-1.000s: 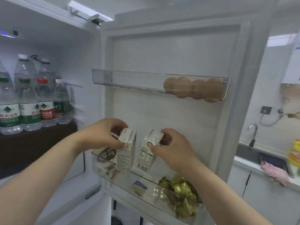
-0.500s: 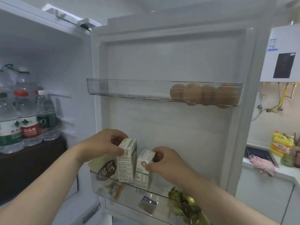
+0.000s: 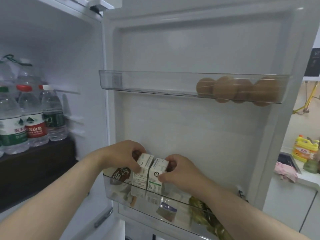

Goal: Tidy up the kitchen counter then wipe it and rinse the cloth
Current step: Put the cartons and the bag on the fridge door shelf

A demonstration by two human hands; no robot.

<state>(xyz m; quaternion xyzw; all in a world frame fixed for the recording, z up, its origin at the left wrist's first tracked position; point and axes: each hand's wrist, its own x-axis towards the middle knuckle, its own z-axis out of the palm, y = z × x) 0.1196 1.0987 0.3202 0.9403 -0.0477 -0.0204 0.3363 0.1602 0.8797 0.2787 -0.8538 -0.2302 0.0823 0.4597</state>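
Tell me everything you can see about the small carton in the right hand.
The small carton is a white paper-like drink box with a flat folded top, a round black symbol high on its near face and green print with a barcode lower down. It stands upright in the clear lower door bin of the open fridge, close beside the carton held by the left hand. The right hand grips its top, thumb on the near face.
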